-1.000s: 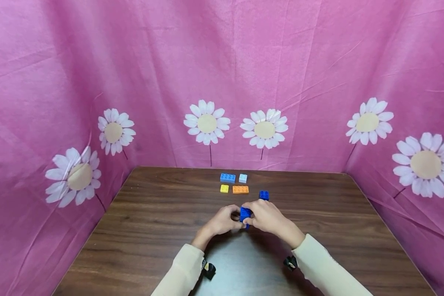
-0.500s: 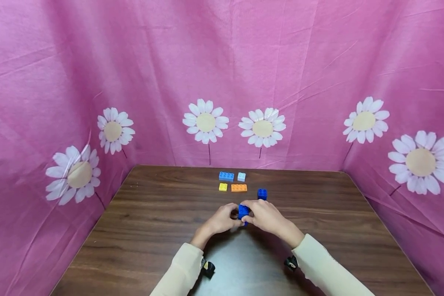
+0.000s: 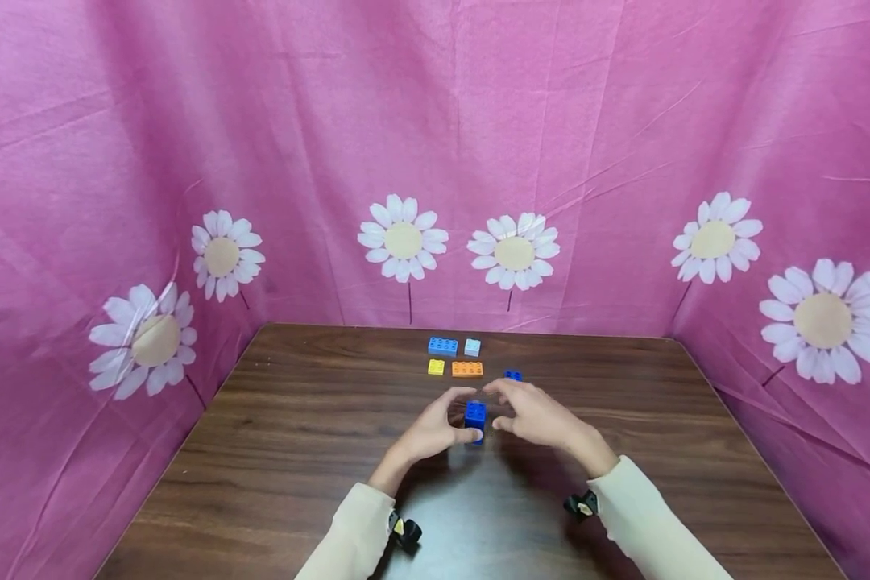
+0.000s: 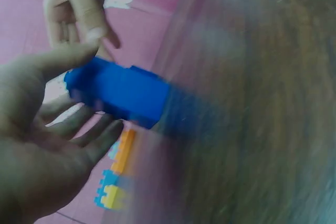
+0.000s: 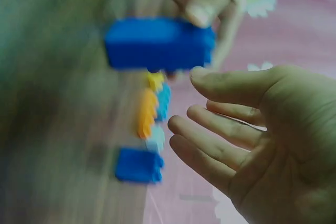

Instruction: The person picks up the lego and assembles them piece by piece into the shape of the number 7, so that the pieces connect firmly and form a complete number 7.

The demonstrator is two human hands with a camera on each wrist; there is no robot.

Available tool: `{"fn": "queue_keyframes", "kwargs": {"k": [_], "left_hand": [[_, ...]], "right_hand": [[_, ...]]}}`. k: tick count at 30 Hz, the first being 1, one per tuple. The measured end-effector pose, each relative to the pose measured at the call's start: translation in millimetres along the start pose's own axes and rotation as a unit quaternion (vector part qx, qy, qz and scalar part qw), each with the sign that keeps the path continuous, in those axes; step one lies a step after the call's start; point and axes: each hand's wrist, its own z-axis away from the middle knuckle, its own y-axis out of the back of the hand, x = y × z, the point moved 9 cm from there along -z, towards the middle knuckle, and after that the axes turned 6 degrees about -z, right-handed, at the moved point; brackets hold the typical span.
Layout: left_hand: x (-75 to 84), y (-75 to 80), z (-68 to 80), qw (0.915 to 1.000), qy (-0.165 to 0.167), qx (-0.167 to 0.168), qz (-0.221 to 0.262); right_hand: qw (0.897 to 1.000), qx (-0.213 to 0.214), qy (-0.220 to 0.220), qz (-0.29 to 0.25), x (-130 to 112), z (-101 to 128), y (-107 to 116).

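Note:
A tall blue toy brick stack [image 3: 475, 420] stands upright on the table, studs up, in the middle of the head view. Around it curls my left hand [image 3: 431, 427], thumb across the near side and fingers on the far side. The left wrist view shows the blue stack [image 4: 121, 90] between that thumb and fingers. My right hand [image 3: 540, 415] is just to the right of the stack, apart from it, fingers spread and relaxed. In the right wrist view the right hand [image 5: 262, 135] holds nothing. Another blue brick [image 3: 513, 375] stands behind the right hand, partly hidden.
Farther back on the wooden table [image 3: 297, 451] lie a long mid-blue brick [image 3: 443, 346], a small pale blue brick [image 3: 473, 347], a yellow brick [image 3: 436, 367] and an orange brick [image 3: 467, 369]. A pink flowered cloth [image 3: 435, 121] hangs behind and at both sides.
My right hand has let go of the blue stack and drawn a little to the right, its fingers opened. The left hand stays around the stack, which remains in about the same place.

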Motion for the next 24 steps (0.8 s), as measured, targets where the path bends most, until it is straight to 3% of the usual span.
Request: {"fn": "queue_keyframes", "kwargs": {"k": [5, 9, 15, 24], "left_hand": [[-2.3, 4.9, -5.3, 0.9985, -0.008, 0.054, 0.009], [-7.4, 5.6, -8.4, 0.9974, -0.004, 0.068, 0.024], [-13.8, 3.7, -13.2, 0.9979, 0.005, 0.05, 0.04], [-19.5, -1.4, -20.9, 0.997, 0.008, 0.036, 0.068]], "right_hand": [[0.998, 0.053, 0.002, -0.034, 21.4, -9.2, 32.6], [0.994, 0.094, -0.022, -0.054, 50.4, -16.9, 40.4], [0.99, 0.103, -0.047, -0.08, 85.0, -27.0, 26.6], [0.989, 0.117, -0.06, -0.069, 106.2, -30.2, 3.9]]}}
